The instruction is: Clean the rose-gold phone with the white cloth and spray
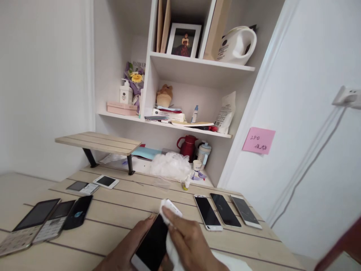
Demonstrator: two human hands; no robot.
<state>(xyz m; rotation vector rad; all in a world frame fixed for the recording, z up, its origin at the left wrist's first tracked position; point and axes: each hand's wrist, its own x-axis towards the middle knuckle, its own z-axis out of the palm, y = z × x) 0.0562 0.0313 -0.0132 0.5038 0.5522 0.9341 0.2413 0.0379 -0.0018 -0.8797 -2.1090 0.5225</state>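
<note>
A white phone with a dark screen is held tilted above the wooden table, near the bottom middle. My left hand grips it along its left edge. My right hand presses a white cloth against the top end of the phone, its fingers bunched on the cloth. Part of the cloth hangs down beside the phone's right edge, and more white material lies under my right wrist.
Three phones lie at right, one of them white. Several keypad and touch phones lie at left, including a black one. Behind stand a small wooden riser, a plastic bag heap, a small bottle and shelves.
</note>
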